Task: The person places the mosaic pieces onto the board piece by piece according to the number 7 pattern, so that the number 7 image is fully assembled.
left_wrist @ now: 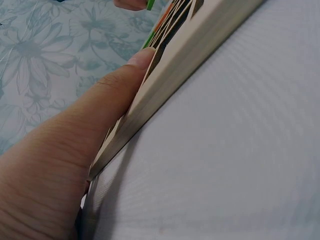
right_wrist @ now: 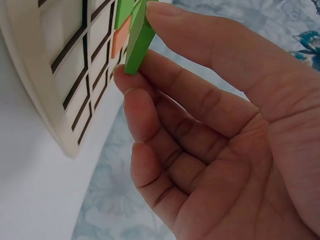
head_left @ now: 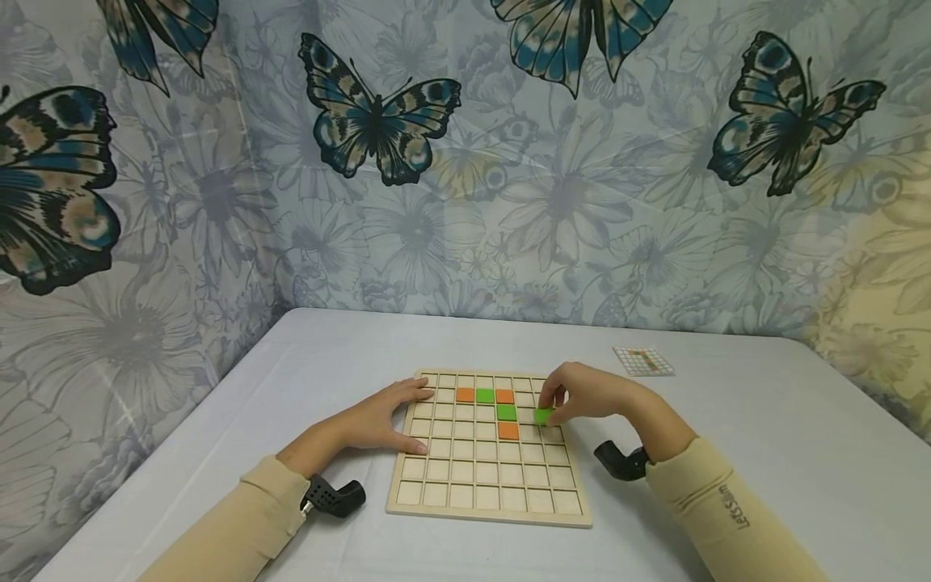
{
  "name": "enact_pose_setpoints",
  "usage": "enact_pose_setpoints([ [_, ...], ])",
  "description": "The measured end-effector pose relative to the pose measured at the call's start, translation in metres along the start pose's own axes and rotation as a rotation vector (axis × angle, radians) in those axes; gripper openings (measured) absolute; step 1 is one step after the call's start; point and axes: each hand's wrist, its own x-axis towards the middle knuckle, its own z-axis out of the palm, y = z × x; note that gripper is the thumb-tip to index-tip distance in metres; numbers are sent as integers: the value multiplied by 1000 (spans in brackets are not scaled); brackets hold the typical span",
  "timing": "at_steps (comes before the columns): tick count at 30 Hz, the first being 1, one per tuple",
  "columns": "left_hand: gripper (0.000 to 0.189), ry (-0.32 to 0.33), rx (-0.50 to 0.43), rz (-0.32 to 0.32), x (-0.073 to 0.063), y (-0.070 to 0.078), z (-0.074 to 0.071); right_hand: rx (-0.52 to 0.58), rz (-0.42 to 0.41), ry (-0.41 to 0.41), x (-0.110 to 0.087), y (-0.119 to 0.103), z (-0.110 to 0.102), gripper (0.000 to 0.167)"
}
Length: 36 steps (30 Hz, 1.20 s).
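A wooden grid board [head_left: 486, 475] lies flat on the table, with orange tiles [head_left: 508, 431] and green tiles [head_left: 506, 413] seated in its upper cells. My right hand [head_left: 592, 390] pinches a green square tile [head_left: 542, 415] between thumb and fingers, over the board's right side. In the right wrist view that green tile [right_wrist: 140, 42] is tilted on edge beside the grid. My left hand [head_left: 374, 419] rests along the board's left edge, thumb and fingers spread. The left wrist view shows the left thumb [left_wrist: 115, 90] lying on the board's rim [left_wrist: 170, 65].
A small card [head_left: 643, 361] printed with a coloured grid lies behind the board to the right. White cloth [head_left: 305, 525] covers the table. Behind it hangs a butterfly-patterned backdrop [head_left: 465, 234]. A black device [head_left: 334, 495] sits at each wrist.
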Motion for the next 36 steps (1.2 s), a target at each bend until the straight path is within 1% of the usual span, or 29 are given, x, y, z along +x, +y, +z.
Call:
enact_pose_setpoints([
  [6,87,-1,2,5,0,0,0,-26,-7,-19,0,-12,3,14],
  [13,87,-1,6,7,1,-1,0,-34,-3,-12,2,-17,8,13],
  [19,87,2,8,-1,2,-1,0,-26,-21,-11,1,-21,12,14],
  [23,88,1,9,-6,2,-2,0,-14,-47,-9,1,-22,14,15],
  [28,88,-1,6,-10,2,-3,1,4,-87,-11,2,-26,18,10],
  [32,87,0,10,-13,1,-2,1,-15,-101,-4,3,-29,20,8],
  [36,87,-2,8,-14,1,-1,1,-43,-119,-3,4,-31,23,9],
])
